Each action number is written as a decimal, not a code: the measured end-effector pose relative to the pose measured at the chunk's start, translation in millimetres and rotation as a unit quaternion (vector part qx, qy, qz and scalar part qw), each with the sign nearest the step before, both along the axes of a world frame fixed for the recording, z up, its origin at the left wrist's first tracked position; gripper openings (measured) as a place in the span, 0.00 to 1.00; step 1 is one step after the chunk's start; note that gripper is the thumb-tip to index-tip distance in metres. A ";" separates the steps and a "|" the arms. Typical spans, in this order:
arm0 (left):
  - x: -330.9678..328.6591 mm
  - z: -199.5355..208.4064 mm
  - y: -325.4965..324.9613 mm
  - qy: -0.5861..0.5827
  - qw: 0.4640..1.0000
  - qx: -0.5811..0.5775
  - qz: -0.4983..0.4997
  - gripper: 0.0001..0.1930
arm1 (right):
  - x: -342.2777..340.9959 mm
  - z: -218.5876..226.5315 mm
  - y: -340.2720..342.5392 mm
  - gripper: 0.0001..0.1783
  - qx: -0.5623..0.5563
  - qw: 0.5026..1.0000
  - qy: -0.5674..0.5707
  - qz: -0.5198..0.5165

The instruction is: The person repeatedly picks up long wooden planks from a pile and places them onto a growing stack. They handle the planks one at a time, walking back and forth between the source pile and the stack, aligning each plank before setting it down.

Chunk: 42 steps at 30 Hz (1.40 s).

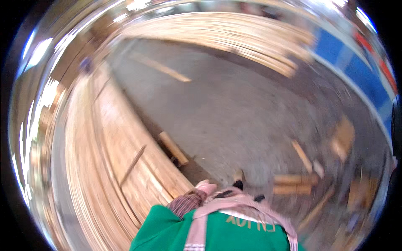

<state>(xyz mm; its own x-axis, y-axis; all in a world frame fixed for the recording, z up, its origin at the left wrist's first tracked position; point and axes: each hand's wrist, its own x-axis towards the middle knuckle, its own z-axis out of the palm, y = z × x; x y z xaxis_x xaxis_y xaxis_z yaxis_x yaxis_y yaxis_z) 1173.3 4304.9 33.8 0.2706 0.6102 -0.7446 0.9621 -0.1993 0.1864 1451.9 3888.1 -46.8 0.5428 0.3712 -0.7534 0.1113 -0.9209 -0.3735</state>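
Observation:
My left hand [207, 187] is low in the middle of the picture, in front of my body, at the end of a striped sleeve cuff [186, 202]. It is nearest to the right edge of a long stack of planed wooden boards [121, 129]. Motion smears its fingers, and I cannot make out whether it touches the boards or holds anything. A thin dark stick [133, 165] lies across the boards. No part of my right hand shows.
A second long board stack [226, 31] crosses the far side of the grey floor [201, 104]. One loose strip [161, 69] lies on that floor. Short wood pieces [295, 184] and a brown board [343, 138] lie to the right. A blue panel [356, 62] stands beyond.

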 end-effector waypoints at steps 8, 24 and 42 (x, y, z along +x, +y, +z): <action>87.0 42.9 70.4 -0.045 0.980 -0.019 0.191 0.36 | 116.6 39.7 184.1 0.28 -0.031 0.991 -0.011 0.132; 43.8 -130.9 1.5 0.003 0.996 -0.013 0.086 0.23 | 256.9 69.1 157.9 0.37 -0.036 0.988 -0.051 0.143; 441.5 -135.7 170.4 -0.283 0.959 0.020 -0.026 0.33 | 449.6 94.4 181.6 0.42 -0.078 0.996 -0.002 -0.053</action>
<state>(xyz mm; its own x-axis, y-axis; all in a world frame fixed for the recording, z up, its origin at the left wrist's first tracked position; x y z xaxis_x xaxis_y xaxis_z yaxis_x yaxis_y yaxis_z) 1614.8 4475.3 -101.9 0.6549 0.6095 -0.4468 0.6983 -0.2619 0.6662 1901.5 4069.7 47.6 0.5756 0.1897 -0.7954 0.0115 -0.9745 -0.2240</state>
